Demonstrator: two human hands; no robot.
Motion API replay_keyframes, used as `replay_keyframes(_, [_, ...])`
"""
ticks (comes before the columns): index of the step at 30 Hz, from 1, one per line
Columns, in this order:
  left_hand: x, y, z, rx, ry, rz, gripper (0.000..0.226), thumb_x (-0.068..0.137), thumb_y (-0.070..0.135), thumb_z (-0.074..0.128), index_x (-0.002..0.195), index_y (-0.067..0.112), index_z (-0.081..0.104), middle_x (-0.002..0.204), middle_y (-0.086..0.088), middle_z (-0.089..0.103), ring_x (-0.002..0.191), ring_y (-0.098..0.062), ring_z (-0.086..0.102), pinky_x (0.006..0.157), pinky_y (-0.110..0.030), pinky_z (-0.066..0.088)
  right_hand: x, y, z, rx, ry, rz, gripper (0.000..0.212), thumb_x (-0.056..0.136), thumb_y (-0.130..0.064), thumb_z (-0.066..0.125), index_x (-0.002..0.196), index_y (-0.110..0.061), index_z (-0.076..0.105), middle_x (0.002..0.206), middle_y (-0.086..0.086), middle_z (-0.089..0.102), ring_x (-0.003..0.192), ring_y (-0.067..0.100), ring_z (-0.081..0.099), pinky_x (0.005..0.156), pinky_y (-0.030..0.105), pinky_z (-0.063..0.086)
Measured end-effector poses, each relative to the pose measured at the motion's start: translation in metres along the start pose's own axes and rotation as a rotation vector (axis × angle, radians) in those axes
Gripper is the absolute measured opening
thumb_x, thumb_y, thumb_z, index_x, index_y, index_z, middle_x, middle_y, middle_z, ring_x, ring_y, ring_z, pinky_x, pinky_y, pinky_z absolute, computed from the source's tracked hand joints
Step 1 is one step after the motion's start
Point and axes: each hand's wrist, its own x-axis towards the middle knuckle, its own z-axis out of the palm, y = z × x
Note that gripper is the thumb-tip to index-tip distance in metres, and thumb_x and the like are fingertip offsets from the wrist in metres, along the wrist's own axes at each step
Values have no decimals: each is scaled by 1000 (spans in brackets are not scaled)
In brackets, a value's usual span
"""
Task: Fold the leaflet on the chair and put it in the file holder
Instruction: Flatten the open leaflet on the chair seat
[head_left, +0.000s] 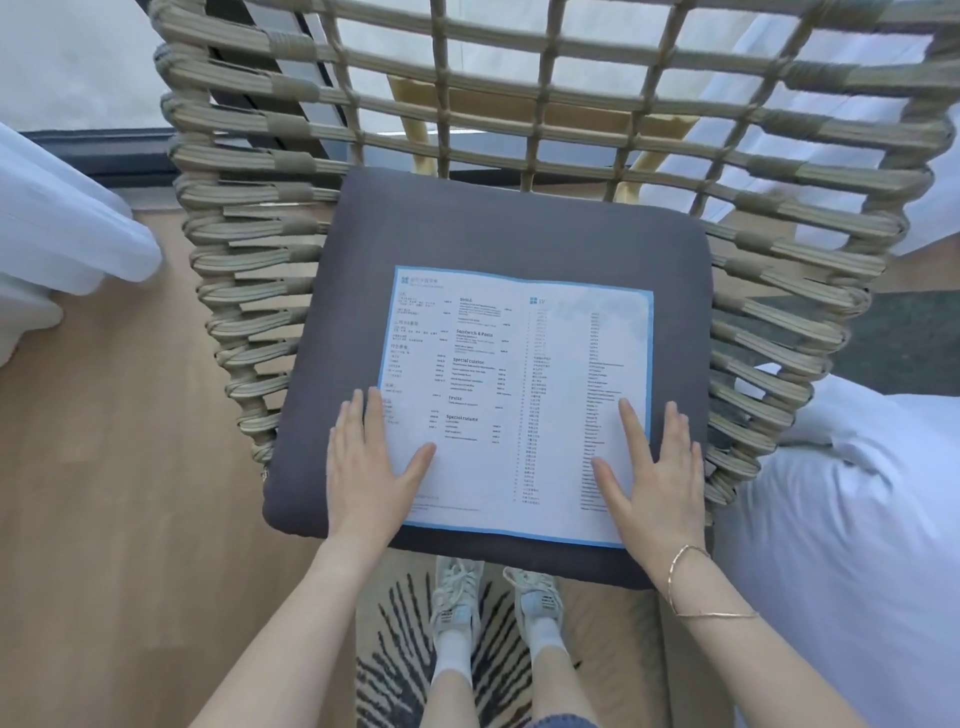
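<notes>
- While both palms press flat with fingers spread, the left hand (366, 467) and right hand (654, 475) pin the leaflet (514, 395), pinching nothing.
- It lies unfolded on the chair's grey cushion (498, 228).
- Folding hasn't begun; next, one edge probably needs lifting across.
- No file holder shows.

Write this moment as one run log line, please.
leaflet: unfolded, flat on cushion | left hand: flat on it | right hand: flat on it | file holder: unseen
</notes>
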Motion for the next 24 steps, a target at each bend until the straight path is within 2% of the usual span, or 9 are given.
replay_keyframes(5, [-1, 4, 12, -49, 87, 26, 81, 88, 47, 63, 152, 15, 26, 161, -6, 25, 150, -28, 12, 121, -48, 10, 1, 2, 20, 21, 14, 11, 73, 94, -49, 53, 155, -32, 18, 164, 20, 4, 151, 34, 1, 121, 49, 6])
replay_keyframes(8, [1, 6, 12, -172, 141, 9, 75, 84, 37, 72, 147, 16, 38, 155, -7, 38, 144, -28, 23, 118, -47, 22, 2, 3, 20, 28, 18, 15, 73, 94, -48, 52, 156, -31, 17, 164, 18, 3, 152, 33, -1, 122, 47, 3])
replay_keyframes(12, [6, 10, 7, -340, 159, -42, 76, 76, 29, 78, 143, 23, 42, 145, 2, 46, 134, -16, 28, 110, -32, 28, 2, 2, 19, 21, 10, 11, 72, 96, -47, 50, 156, -29, 14, 165, 17, 2, 152, 33, -1, 122, 47, 4])
replay_keyframes(17, [12, 14, -3, -459, 117, -90, 69, 72, 16, 80, 135, 23, 52, 135, 5, 49, 124, -17, 37, 100, -20, 27, 3, 3, 17, 28, -5, 13, 73, 96, -47, 49, 156, -28, 13, 165, 16, 2, 151, 34, 0, 122, 49, 6])
replay_keyframes(21, [18, 14, -19, -520, 34, -138, 65, 69, 15, 82, 126, 33, 55, 120, 6, 49, 111, -16, 50, 97, -33, 43, 3, 4, 13, 64, -12, 21, 73, 95, -47, 53, 156, -30, 16, 165, 12, 4, 152, 32, 2, 122, 47, 6])
replay_keyframes(24, [18, 16, -32, -546, 0, -128, 62, 70, 14, 82, 121, 38, 56, 117, 10, 59, 98, -3, 55, 87, -28, 47, 4, 3, 9, 92, -29, 29, 73, 94, -47, 54, 155, -32, 17, 166, 10, 4, 152, 30, 1, 122, 45, 4])
